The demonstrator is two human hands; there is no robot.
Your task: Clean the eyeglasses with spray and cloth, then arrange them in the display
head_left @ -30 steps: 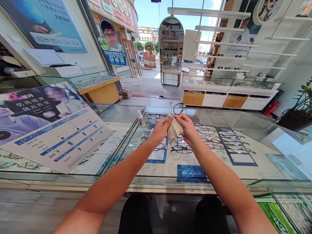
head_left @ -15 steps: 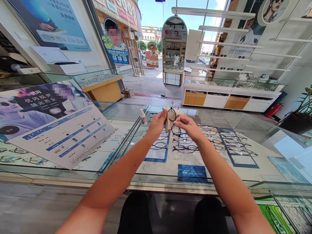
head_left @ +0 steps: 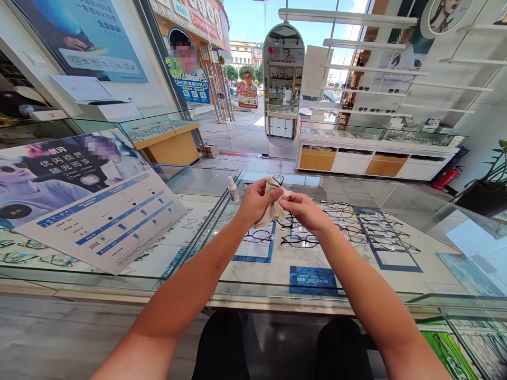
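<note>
Above a glass display counter, my left hand is closed round a beige cloth wrapped over part of a pair of black-rimmed glasses. My right hand pinches the same glasses from the right side. Most of the frame is hidden by the cloth and fingers; only a dark rim shows below them. A small white spray bottle stands on the counter just left of my left hand.
Several pairs of glasses lie in rows under the counter glass. A large poster board leans at the left. A tall oval mirror stands ahead, wall shelves and cabinets to the right, a potted plant at far right.
The glasses, held up with a lens showing half a second ago, are now lower and mostly covered by the cloth. My hands have drawn closer together.
</note>
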